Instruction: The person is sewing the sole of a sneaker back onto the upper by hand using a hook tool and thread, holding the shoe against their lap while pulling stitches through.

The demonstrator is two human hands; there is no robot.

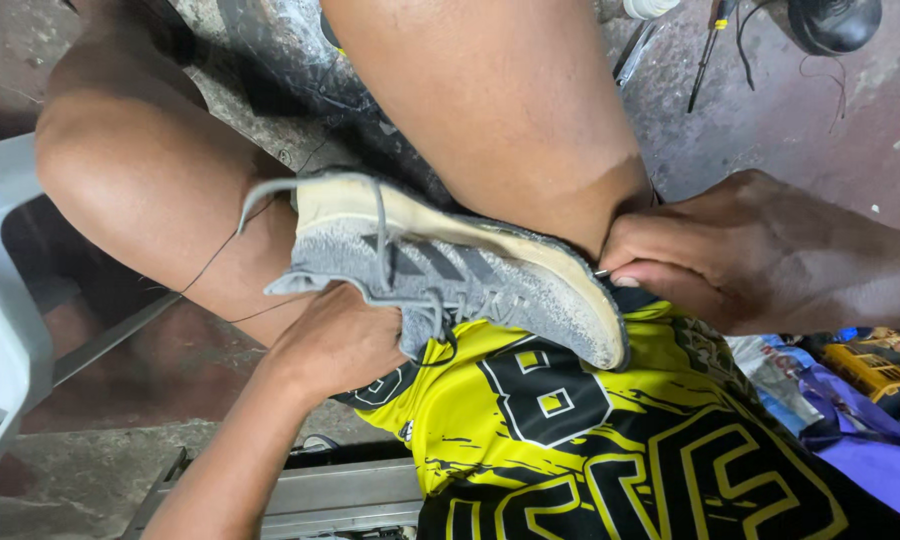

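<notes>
The grey shoe [450, 270] lies mid-frame across our lap. Our left hand [335, 340] grips its knit side; our right hand [750, 260] pinches its toe. It looks light and soft.

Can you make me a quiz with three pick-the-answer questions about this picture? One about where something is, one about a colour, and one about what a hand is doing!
1. Where is the grey knitted sports shoe with a cream rubber sole?
A. Wedged between the person's bare legs
B. Lying on the concrete floor
C. On the white plastic chair

2. What colour is the shirt with black markings?
A. Red
B. Yellow
C. White

3. What is the right hand doing?
A. Resting flat on the floor
B. Holding a hammer
C. Pinching something small at the toe end of the sole

Answers:
1 A, the legs press on the shoe from both sides.
2 B, the cloth is bright yellow.
3 C, thumb and fingers close together right at the sole's edge; the left hand holds the shoe from below.
</notes>
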